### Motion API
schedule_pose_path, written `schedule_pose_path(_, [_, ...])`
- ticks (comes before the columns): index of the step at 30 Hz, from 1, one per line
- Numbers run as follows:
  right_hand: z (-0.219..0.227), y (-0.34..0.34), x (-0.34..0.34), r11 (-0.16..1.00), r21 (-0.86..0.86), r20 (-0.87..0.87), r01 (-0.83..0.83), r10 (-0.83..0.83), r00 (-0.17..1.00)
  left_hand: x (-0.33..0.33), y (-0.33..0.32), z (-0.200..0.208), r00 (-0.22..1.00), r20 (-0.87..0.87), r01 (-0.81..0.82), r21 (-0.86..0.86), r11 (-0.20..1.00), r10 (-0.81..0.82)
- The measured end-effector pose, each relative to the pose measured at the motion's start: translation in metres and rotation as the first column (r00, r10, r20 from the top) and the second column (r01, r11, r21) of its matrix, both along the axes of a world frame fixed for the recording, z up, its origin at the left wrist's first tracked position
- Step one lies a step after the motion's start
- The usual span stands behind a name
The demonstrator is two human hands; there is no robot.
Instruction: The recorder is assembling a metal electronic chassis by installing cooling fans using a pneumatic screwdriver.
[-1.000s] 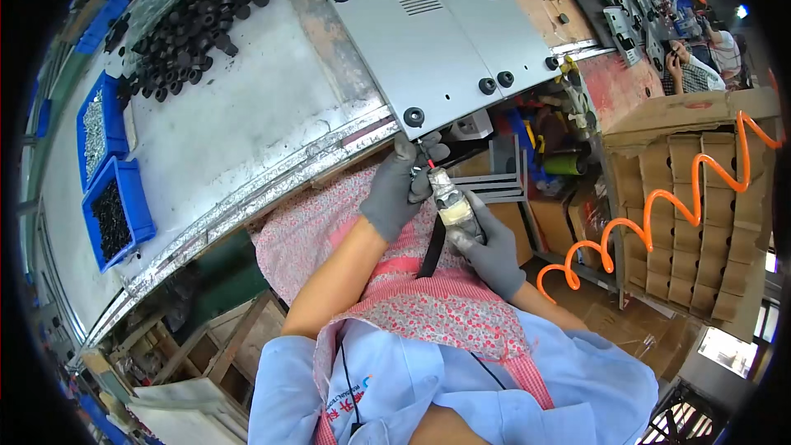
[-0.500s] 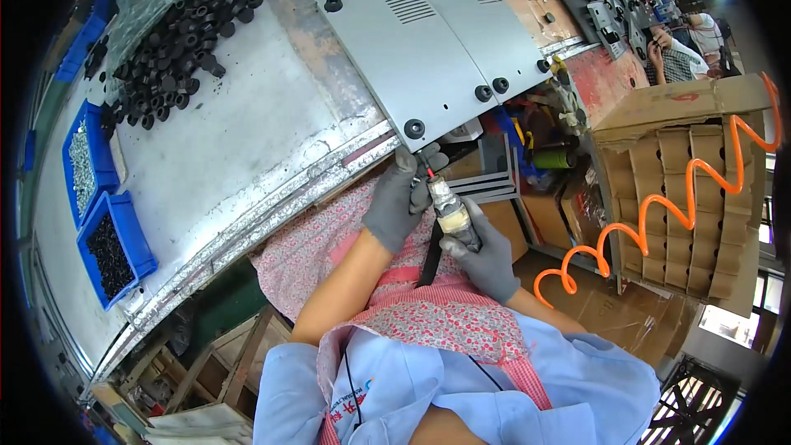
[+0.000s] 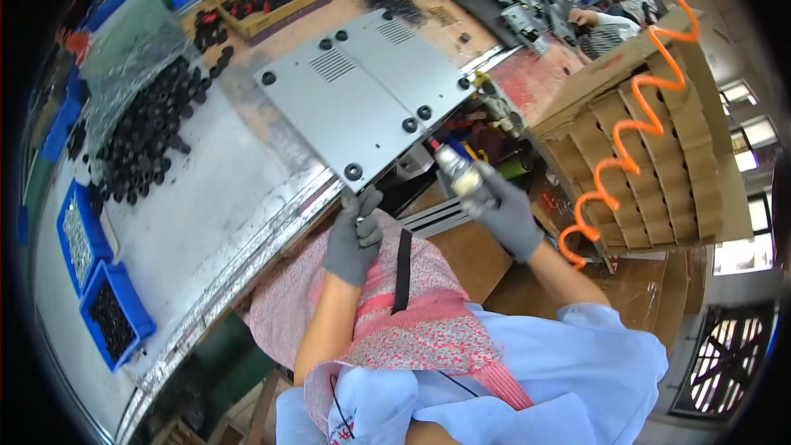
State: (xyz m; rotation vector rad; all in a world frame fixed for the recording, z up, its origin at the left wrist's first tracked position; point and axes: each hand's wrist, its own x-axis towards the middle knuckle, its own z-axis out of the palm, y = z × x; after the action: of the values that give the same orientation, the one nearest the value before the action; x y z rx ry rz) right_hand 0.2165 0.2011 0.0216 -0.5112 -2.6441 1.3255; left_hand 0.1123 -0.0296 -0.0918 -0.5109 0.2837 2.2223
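Note:
Two flat grey metal panels [image 3: 317,111] lie side by side on the bench, their near edges jutting past its edge. Black round feet [image 3: 353,171] sit near their corners. My left hand [image 3: 354,239], in a grey glove, is just below the near-left corner, fingers curled together; a small shiny bit shows between them, too small to name. My right hand [image 3: 509,218], also gloved, is wrapped round a power screwdriver [image 3: 463,175] with a worn, taped body. Its red-collared tip points up and left, close to the panels' right-hand edge; whether it touches cannot be told.
Loose black feet [image 3: 152,132] are heaped at left beside a clear plastic bag [image 3: 136,49]. Blue bins hold silvery screws [image 3: 78,243] and black screws [image 3: 111,321]. An orange coiled hose [image 3: 630,148] hangs before a divided cardboard box [image 3: 643,173]. A co-worker [image 3: 614,33] sits far right.
The screwdriver has drawn away from my left hand, rightward and up. My left hand has shifted left and down, fingers curled. The view has turned, bringing a tray of black and red parts into sight.

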Motion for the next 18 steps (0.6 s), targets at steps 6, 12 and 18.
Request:
schedule_pose_path(6, [0.035, 0.108, -0.041, 0.759, 0.644, 0.225, 0.097, -0.309, 0.924, 0.003, 0.000, 0.010, 1.000, -0.005, 0.020, -0.069, 0.997, -0.020])
schedule_pose_path(12, [0.065, 0.132, -0.100, 0.365, 0.869, 0.441, -0.335, -0.259, 0.859, 0.012, -0.010, 0.013, 0.997, -0.010, 0.074, 0.046, 0.996, -0.074])
schedule_pose_path(18, [0.049, 0.136, -0.169, -0.014, 0.959, 0.284, -0.284, 0.084, 0.955, -0.006, -0.042, 0.069, 0.952, -0.121, -0.286, -0.032, 0.958, 0.280])
